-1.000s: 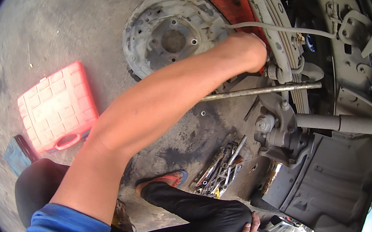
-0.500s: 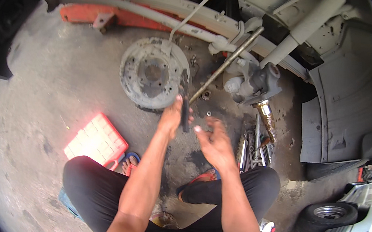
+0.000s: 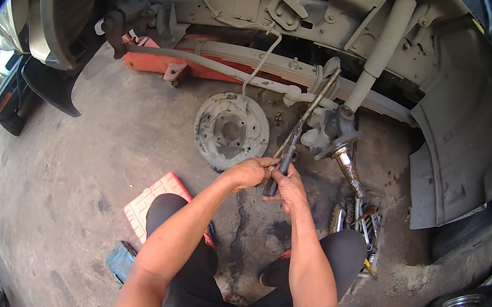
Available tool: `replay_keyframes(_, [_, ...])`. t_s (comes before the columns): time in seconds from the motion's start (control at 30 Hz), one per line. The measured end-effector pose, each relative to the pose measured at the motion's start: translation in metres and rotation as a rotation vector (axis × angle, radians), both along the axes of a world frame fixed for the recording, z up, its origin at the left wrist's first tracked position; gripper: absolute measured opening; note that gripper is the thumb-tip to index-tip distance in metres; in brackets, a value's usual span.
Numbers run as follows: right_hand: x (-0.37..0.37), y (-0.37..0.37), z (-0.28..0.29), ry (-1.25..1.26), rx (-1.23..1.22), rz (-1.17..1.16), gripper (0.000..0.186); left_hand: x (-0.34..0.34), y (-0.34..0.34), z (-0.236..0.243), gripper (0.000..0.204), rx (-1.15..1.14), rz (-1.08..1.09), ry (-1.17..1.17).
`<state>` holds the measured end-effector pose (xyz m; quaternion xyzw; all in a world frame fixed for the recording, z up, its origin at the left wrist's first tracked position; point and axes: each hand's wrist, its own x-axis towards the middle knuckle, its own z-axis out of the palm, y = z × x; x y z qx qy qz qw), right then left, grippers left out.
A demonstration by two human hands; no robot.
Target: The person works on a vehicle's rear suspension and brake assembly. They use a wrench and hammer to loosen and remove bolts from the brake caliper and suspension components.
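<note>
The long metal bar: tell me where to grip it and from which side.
Grip the long metal bar at its dark lower end, where the left hand and right hand close on it from either side. It slants up to the axle, so only that near end is likely free.

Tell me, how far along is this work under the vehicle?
Already off: the round brake plate lies flat on the concrete and the bare axle stub sticks out. In hand: left hand and right hand both grip a long bar reaching up toward the leaf spring. Nothing looks refitted yet.
</note>
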<state>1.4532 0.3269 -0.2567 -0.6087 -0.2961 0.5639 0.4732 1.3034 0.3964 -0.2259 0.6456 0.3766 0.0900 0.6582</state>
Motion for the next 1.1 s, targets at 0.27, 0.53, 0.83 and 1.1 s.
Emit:
replay_keyframes(0.27, [0.010, 0.022, -0.018, -0.319, -0.097, -0.102, 0.022, -0.019, 0.002, -0.015, 0.050, 0.701, -0.457, 0.919])
replay_keyframes(0.53, [0.018, 0.069, -0.022, -0.859, -0.203, 0.002, 0.062, -0.047, 0.011, -0.017, 0.053, 0.593, -0.447, 0.664])
replay_keyframes(0.83, [0.006, 0.086, -0.019, -1.193, -0.353, 0.015, 0.056, -0.053, 0.001, -0.005, 0.054, 0.577, -0.472, 0.657])
replay_keyframes(1.1, [0.006, 0.094, -0.016, -1.159, -0.420, 0.035, 0.061, -0.052, -0.002, -0.005, 0.054, 0.561, -0.470, 0.649])
